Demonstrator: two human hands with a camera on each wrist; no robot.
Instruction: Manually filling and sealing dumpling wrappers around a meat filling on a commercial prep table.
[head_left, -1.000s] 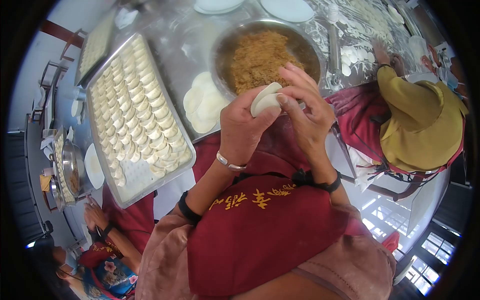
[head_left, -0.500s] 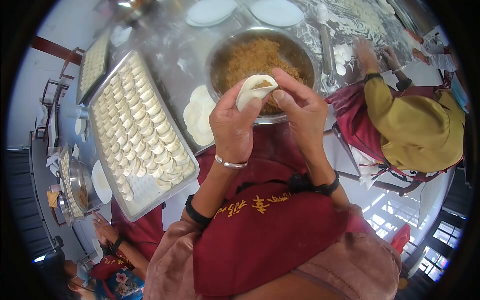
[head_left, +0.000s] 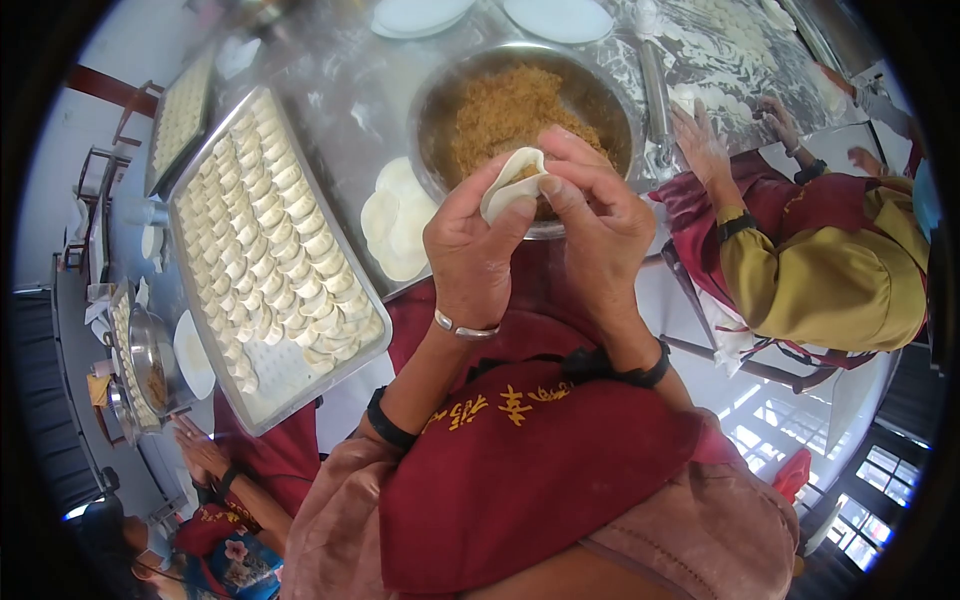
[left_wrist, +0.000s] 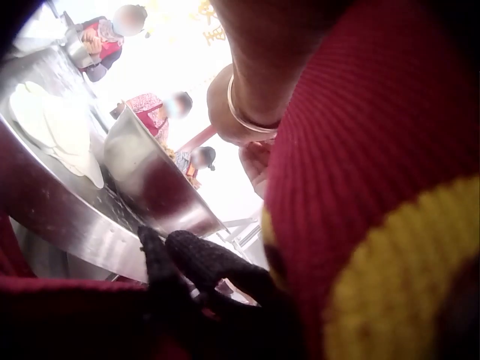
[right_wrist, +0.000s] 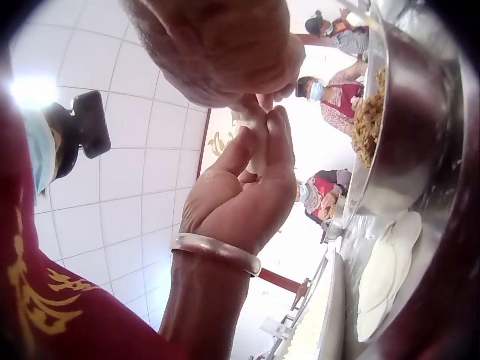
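A round dough wrapper (head_left: 513,190), bent up around brown filling, sits between both hands in front of the bowl. My left hand (head_left: 470,250) holds its left side, the thumb along the near edge. At the wrapper's right end, my right hand (head_left: 605,225) pinches the dough between thumb and fingers. The filling shows through the gap at the top. In the right wrist view, the folded dough (right_wrist: 257,146) is partly hidden by the fingers. Just beyond stands a steel bowl (head_left: 425,130) of brown filling (head_left: 510,105). Apron cloth (left_wrist: 375,150) covers much of the left wrist view.
Left of the bowl lie overlapping flat wrappers (head_left: 395,225). A metal tray (head_left: 262,400) of folded dumplings stands further left, another tray (head_left: 183,120) behind it. White plates (head_left: 560,18) are at the back. A person in a yellow top (head_left: 820,270) works at the floured right side.
The wrapper has turned to show its filling between raised edges. My right fingers have closed onto its right end. The person on the right has moved both hands nearer.
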